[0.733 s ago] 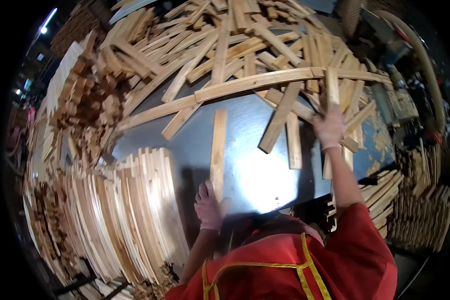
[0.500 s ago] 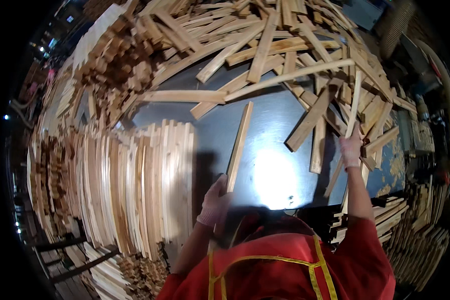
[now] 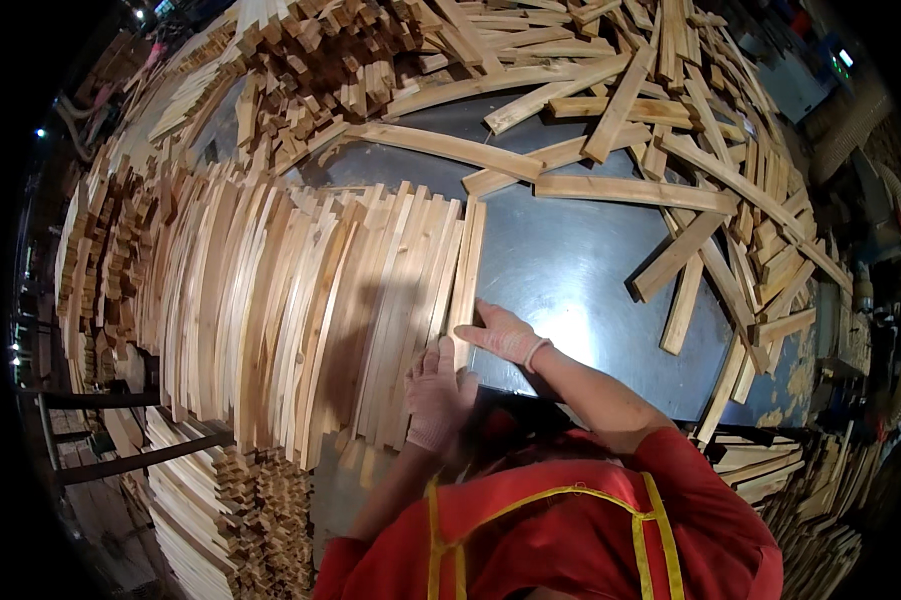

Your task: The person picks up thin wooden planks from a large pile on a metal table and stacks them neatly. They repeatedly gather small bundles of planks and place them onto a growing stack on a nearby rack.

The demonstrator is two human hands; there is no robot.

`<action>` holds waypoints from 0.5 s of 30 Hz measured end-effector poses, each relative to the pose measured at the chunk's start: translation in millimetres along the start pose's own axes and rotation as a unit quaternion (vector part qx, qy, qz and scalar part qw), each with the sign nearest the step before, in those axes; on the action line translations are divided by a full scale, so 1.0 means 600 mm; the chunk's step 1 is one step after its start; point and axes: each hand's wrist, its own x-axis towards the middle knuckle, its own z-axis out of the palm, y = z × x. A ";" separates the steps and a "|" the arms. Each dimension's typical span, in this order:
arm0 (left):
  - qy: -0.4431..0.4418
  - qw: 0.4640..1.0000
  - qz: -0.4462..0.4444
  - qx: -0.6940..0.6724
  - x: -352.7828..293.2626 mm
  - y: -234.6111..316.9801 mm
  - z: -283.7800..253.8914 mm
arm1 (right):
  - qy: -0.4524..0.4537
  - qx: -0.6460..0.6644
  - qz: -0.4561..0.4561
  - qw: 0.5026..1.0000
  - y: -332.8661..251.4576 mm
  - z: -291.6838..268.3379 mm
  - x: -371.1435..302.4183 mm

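A row of wooden strips (image 3: pixel 340 300) stands side by side on the metal table, left of centre. At its right end is a pale wooden strip (image 3: pixel 471 250) set along the row. Wearing a light knit glove, my right hand (image 3: pixel 510 338) grips this strip near its close end, thumb across the top and fingers at its right side. My left hand (image 3: pixel 438 398), gloved too, lies with fingers stretched over the near ends of the last strips, just left of the right hand.
Loose wooden strips (image 3: pixel 630 195) lie crisscrossed over the far and right parts of the metal table (image 3: pixel 570 260). Stacked strips (image 3: pixel 300 60) rise at the far left. More bundles (image 3: pixel 260 520) stand below the table's front edge, beside a dark metal frame (image 3: pixel 140 458).
My right hand has come from the right-hand pile to the row's right end. The left hand has let go of its strip and flattened on the row. The view has shifted.
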 end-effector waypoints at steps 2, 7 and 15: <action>-0.015 1.000 0.012 0.015 0.022 -0.002 0.000 | -0.083 0.000 -0.039 0.996 0.012 -0.042 0.028; 0.008 0.990 0.049 0.135 0.054 -0.045 0.036 | 0.071 -0.083 -0.058 0.992 -0.028 -0.234 0.118; 0.082 0.985 0.105 0.111 0.096 -0.015 -0.004 | 0.262 -0.399 -0.133 0.869 -0.060 -0.357 0.322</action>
